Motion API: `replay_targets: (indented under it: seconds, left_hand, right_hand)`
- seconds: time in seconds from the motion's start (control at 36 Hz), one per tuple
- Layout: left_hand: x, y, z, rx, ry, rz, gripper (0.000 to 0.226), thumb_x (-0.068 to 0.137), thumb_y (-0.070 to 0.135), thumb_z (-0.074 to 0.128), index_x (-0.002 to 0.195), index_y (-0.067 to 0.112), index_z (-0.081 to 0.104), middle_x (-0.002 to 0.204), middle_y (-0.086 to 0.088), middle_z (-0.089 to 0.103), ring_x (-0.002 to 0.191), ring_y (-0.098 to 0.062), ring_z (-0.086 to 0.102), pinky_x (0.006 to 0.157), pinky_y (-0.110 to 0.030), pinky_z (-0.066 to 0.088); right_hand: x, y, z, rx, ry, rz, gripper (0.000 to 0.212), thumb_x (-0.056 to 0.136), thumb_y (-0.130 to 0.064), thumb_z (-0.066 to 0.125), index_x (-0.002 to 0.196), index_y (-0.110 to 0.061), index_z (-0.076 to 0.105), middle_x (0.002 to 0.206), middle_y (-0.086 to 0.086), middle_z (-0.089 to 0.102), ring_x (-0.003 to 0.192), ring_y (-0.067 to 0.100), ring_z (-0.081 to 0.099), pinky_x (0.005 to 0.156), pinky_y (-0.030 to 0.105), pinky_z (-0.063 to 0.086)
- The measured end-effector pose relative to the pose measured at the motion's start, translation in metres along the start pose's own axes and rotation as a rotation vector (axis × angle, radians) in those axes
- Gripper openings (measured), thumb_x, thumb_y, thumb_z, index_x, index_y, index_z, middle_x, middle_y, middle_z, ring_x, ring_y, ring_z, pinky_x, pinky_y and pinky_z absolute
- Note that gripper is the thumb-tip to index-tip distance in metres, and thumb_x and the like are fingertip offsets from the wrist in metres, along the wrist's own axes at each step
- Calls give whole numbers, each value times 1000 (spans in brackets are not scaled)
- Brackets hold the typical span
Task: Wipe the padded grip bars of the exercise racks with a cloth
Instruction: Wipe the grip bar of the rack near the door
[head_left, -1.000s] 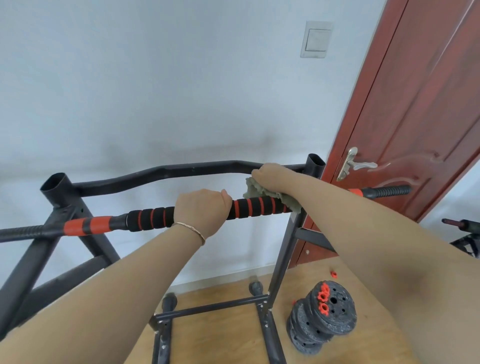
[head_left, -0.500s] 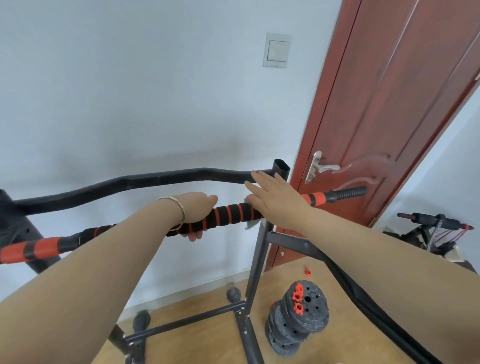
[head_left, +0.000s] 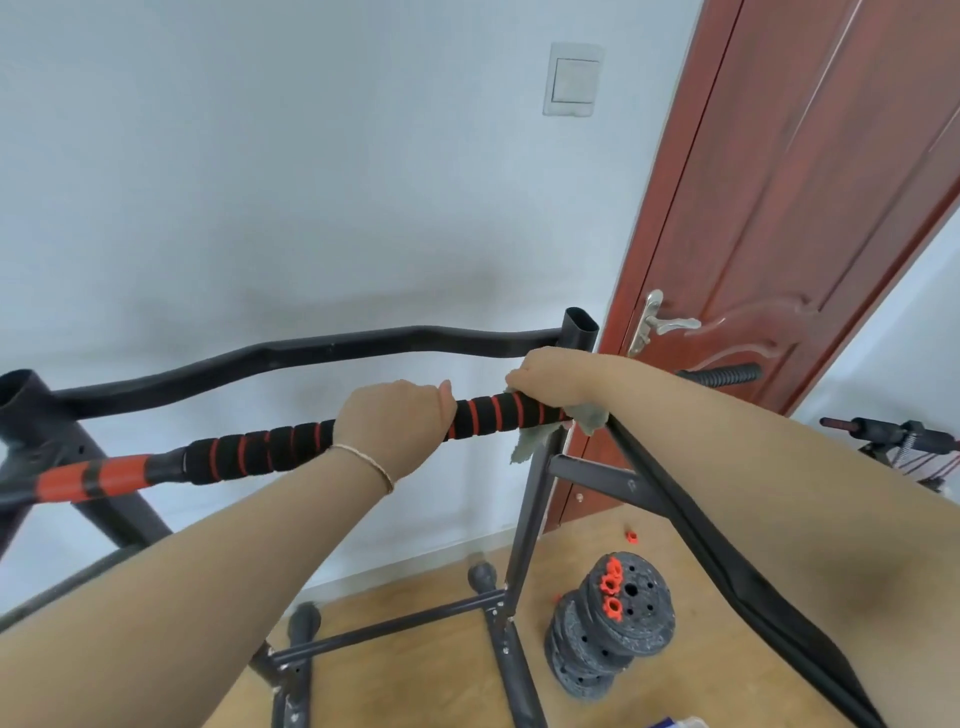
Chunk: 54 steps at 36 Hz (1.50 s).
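Left hand: Your left hand (head_left: 395, 426) is wrapped tight round the padded grip bar (head_left: 260, 453), a good way left of the rack post (head_left: 579, 332). It holds the bar steady.
Right hand: Your right hand (head_left: 553, 375) sits on top of the bar, just left of the post. Its fingers bend down over the cloth and squeeze it onto the foam.
Cloth: The grey cloth (head_left: 527, 449) is under your right hand. One corner hangs down below the bar, right beside the post.
Padded grip bar: It runs left from the post, black foam with red rings. A short striped piece shows between your two hands.
What changed: Half a second ago your right hand lay flat with straight fingers, and almost no cloth showed. Now the fingers have closed over the cloth again. Your left hand has kept its grip.
What it means: You look set for another rub. The foam near the post is getting wiped. The foam under your left hand can't be reached until that hand moves.
Nearby: A stack of weight plates (head_left: 618, 618) sits on the floor, low and right of the post. The red door (head_left: 779, 208) is behind the post.
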<state>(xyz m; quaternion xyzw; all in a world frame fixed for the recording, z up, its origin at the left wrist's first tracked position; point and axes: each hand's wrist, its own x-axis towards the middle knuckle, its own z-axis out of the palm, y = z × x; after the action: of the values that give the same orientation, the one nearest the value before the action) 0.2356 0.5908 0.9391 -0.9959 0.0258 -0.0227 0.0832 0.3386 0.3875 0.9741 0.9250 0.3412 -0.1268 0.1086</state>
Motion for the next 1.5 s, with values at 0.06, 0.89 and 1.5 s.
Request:
replay_targets:
  seconds: [0.06,0.89,1.5]
  left_hand:
    - [-4,-1,5,134,100,40,23,88,18,56,109,20,47,60,4,35,45,-15,33,43,-28,32]
    - [4,-28,5,-78,-30,-113,27,84,12,58,92,18,33,69,0,49,54,-17,44,44,-28,32]
    - [4,-64,10,181,-25,22,27,85,6,53,103,18,36,71,-1,42,56,-17,37,44,-30,31]
  right_hand:
    - [3,1,2,-14,74,-58,20,92,-29,40,88,-16,55,83,5,58,75,25,60,66,32,44]
    - [25,-18,-4,-219,324,72,22,97,-13,52,118,-6,51,104,8,64,84,24,55,73,31,40]
    - [24,-66,36,-327,742,-58,16,96,-27,55,95,-12,61,64,0,57,51,24,54,46,26,36]
